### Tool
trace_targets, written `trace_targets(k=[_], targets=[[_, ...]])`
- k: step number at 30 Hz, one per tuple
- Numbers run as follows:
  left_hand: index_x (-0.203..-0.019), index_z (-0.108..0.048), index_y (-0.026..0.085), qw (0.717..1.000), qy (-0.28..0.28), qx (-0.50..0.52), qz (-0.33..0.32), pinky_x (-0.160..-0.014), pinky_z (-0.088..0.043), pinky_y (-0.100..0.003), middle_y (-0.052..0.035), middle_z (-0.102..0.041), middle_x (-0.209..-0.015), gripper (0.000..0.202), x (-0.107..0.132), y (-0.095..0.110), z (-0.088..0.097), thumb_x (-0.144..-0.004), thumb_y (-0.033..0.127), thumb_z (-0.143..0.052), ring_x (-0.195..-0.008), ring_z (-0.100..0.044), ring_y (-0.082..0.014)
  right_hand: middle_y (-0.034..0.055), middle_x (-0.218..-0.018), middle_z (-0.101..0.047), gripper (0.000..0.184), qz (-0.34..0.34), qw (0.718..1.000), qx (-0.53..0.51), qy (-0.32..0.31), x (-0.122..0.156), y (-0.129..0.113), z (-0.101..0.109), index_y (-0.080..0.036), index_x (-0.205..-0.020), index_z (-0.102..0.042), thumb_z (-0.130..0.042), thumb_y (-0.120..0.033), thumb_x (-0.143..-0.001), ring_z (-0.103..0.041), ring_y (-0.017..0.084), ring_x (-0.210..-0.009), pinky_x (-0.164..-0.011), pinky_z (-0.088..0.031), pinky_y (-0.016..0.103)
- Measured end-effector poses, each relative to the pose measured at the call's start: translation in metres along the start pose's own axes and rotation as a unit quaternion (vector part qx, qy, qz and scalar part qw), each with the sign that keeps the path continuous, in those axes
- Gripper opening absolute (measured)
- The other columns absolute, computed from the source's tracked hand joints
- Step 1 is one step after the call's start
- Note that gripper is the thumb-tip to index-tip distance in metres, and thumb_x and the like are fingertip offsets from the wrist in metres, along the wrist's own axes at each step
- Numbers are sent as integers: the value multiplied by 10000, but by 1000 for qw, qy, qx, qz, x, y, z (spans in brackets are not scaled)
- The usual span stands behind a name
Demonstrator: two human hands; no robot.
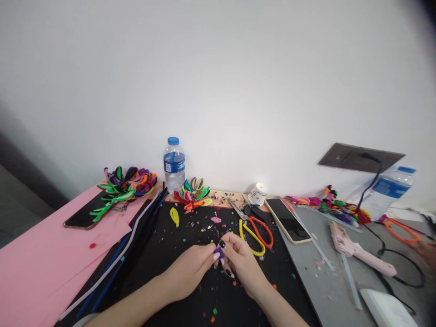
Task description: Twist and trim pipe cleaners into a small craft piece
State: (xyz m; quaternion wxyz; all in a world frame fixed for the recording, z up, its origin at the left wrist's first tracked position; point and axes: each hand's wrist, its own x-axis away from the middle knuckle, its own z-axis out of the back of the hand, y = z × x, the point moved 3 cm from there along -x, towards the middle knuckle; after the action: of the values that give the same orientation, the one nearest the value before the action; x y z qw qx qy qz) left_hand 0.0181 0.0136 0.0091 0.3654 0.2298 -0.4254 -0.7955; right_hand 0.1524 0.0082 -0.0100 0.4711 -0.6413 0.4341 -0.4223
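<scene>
Both my hands meet over the black mat [190, 227] near the front middle of the table. My left hand [190, 270] and my right hand [241, 261] pinch a small purple pipe-cleaner piece [218, 251] between their fingertips; both are closed on it. Tiny coloured scraps lie scattered on the mat around them. A yellow loop piece [175, 216] and a small pink piece [215, 220] lie just beyond my hands.
Scissors [254, 227] and a phone [288, 220] lie right of my hands. A pink glue gun [357, 250] with cord rests on grey board. Pipe-cleaner flowers [126, 184] [194, 191], two water bottles [174, 164] [388, 188], a tape roll [258, 194], another phone [85, 217] and pink sheet [41, 259] surround them. Someone else's hand [428, 252] shows at far right.
</scene>
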Motion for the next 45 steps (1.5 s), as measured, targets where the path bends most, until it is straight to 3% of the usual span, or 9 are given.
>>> trace_targets(k=[5,11,15,22,26,29,38,45], targets=[[-684,-453,175,999,36,37,15,-503,-281,-220,45,-420,-560,336,0,-7,-1,-908,313,-244,-509,-368,-101,-65,-565,-523,190,19,1000,13,5,-1,-1,-3,-188,-769,-467,-613,-301,-726,-336,41,-356,-308,-231,146],[-740,-489,173,998,-23,61,7,-512,-301,-216,43,-415,-569,375,2,-2,-3,-915,345,-206,-516,-378,-102,-56,-480,-518,125,33,997,62,31,-1,-5,2,-177,-685,-471,-576,-221,-734,-392,64,-371,-353,-302,162],[-702,-472,177,998,-35,49,14,-532,-313,-218,42,-420,-566,372,4,2,-2,-915,344,-218,-525,-398,-104,-74,-433,-446,184,32,992,116,32,0,-4,5,-180,-619,-455,-567,-240,-752,-341,55,-342,-343,-246,167],[-668,-444,182,997,-15,-78,-17,-530,-307,-219,28,-473,-585,337,4,-1,-2,-915,260,-227,-537,-430,-109,-45,-426,-393,419,26,979,202,-12,3,-4,-2,-169,-532,-455,-351,-374,-882,-339,70,-381,-387,-244,196],[-728,-475,189,973,-10,-225,-44,-559,-309,-243,-1,-551,-677,250,4,-4,-4,-887,196,-281,-607,-495,-143,-58,-430,-345,394,10,976,217,3,4,-1,-3,-174,-505,-400,-366,-315,-872,-314,65,-388,-392,-227,196],[-748,-478,194,959,-15,-280,-46,-553,-302,-253,-10,-568,-699,221,4,-6,-6,-876,176,-298,-620,-516,-159,-67,-445,-331,340,-23,979,201,13,4,4,-2,-180,-518,-363,-360,-240,-852,-284,55,-379,-383,-202,192],[-783,-461,195,961,-19,-274,-29,-565,-302,-250,-20,-584,-725,243,4,-8,-8,-903,197,-250,-652,-543,-168,-82,-483,-308,271,-54,991,119,-16,4,-1,-4,-189,-594,-373,-376,-290,-846,-219,53,-387,-360,-156,182],[-850,-458,203,968,5,-250,-3,-539,-279,-246,-11,-583,-720,210,3,-4,-5,-912,241,-262,-638,-544,-167,-80,-479,-299,303,1,985,171,18,1,5,2,-191,-574,-348,-401,-313,-845,-255,61,-411,-396,-197,188]])
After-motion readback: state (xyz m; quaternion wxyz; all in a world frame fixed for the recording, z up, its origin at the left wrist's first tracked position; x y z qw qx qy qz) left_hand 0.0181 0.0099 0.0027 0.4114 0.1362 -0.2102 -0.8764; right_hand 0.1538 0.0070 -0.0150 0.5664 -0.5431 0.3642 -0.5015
